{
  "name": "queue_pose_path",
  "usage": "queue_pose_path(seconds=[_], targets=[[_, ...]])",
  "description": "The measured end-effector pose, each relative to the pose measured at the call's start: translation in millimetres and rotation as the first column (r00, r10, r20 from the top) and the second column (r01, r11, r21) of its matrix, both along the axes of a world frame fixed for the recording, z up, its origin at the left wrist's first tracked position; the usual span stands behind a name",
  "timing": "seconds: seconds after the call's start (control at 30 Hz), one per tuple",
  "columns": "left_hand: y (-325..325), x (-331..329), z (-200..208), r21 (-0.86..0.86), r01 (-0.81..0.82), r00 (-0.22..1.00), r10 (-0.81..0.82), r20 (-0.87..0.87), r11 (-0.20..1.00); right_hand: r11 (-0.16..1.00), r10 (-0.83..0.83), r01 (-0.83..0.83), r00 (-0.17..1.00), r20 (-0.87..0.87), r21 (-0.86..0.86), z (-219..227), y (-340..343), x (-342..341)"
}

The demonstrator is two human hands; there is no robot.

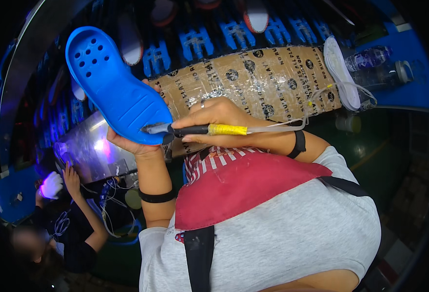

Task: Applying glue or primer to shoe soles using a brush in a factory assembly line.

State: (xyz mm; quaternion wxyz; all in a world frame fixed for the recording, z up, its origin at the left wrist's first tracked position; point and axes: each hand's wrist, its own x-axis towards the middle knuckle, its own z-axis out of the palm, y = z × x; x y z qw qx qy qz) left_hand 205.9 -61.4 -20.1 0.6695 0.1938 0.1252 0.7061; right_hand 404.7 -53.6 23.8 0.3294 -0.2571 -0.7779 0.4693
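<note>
My left hand (131,145) supports a blue shoe sole (112,87) from beneath, its fingers partly hidden behind it. The sole is tilted, with round holes at its far end and shallow grooves nearer the heel. In my right hand (219,117) is a glue brush (195,130) with a black handle, yellow tape and a clear tube. Its bristles (153,128) touch the sole's heel area at the near end. My right fingers are closed around the handle.
Cardboard wrapped in clear film (253,80) covers the surface ahead. A white sole (341,73) lies at its right end, beside clear bottles (382,73). Blue racks (195,43) line the far side, with shoes among them. A co-worker's hand (71,180) shows at lower left.
</note>
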Motion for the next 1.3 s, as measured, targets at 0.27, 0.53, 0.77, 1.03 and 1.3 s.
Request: queue_pose_path(seconds=[0.27,0.53,0.77,1.03,1.3], targets=[[2.0,-10.3,8.0,0.049,0.129,0.991,-0.128,-0.025,0.990,0.915,0.342,-0.342,0.939,-0.037,-0.215,7.4,4.7,6.0],[8.0,-26.4,1.2,-0.091,0.249,0.943,-0.263,-0.205,0.964,0.899,0.268,-0.313,0.946,0.182,0.306,4.2,5.8,9.2],[17.5,-30.4,-0.2,-0.280,0.319,0.899,-0.382,-0.212,0.905,0.911,0.252,-0.227,0.967,-0.029,0.344,4.4,5.6,0.9],[16.1,-19.2,25.0,-0.527,0.391,0.786,-0.572,-0.236,0.755,0.929,0.257,-0.241,0.966,-0.020,0.282,7.5,0.0,8.5],[10.8,-27.0,39.5,-0.700,0.320,0.687,-0.665,-0.293,0.639,0.835,0.316,-0.339,0.940,0.127,0.433,-9.9,-4.0,11.5]])
